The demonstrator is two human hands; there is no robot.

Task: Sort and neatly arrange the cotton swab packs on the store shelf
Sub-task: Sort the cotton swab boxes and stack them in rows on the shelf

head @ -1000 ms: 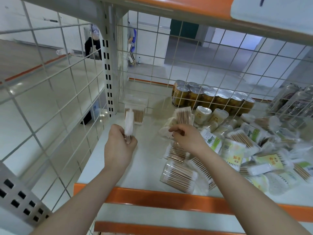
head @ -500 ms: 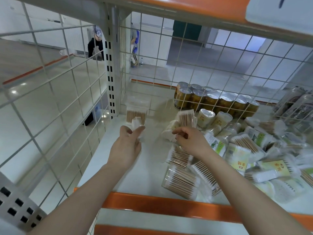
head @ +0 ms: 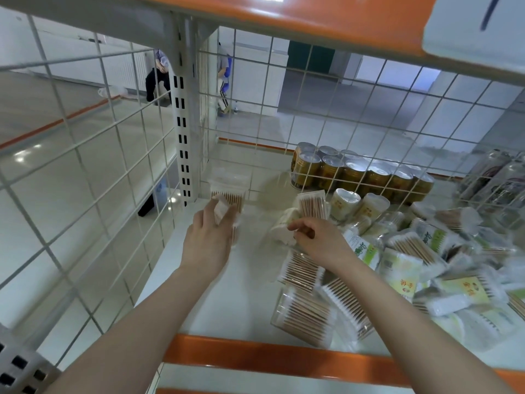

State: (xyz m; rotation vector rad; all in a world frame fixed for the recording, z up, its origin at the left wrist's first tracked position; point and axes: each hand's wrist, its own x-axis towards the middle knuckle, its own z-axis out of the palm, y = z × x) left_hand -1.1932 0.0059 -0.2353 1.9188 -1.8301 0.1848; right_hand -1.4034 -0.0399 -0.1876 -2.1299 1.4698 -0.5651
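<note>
Left hand (head: 208, 237) reaching to the back left corner of the white shelf board (head: 241, 302); fingers curled round a small clear-wrapped pack of wooden-stick cotton swabs (head: 221, 211), white tips up, held just in front of a clear upright box of swabs (head: 228, 191) standing against the wire-grid back wall (head: 355, 109) in that corner; blurred, so exact finger placement hard to tell. Right hand (head: 315, 237) over the left edge of the loose heap of swab packs (head: 412, 257); fingers bent and pinching something small at the tips, too blurred to name, just above a pale rounded pack (head: 282, 226) and beside an upright clear pack of wooden-stick swabs (head: 311, 204). Below the right wrist, flat clear packs of brown-stemmed swabs (head: 305, 317) lying near the orange front rail (head: 255, 358). Further right, packs with green and yellow labels piled across one another, tilted every way. Behind the mesh, a row of gold tins with silver lids (head: 355, 172). Above, an orange-edged upper shelf (head: 284, 15); at left, a white slotted upright post (head: 183, 123).
</note>
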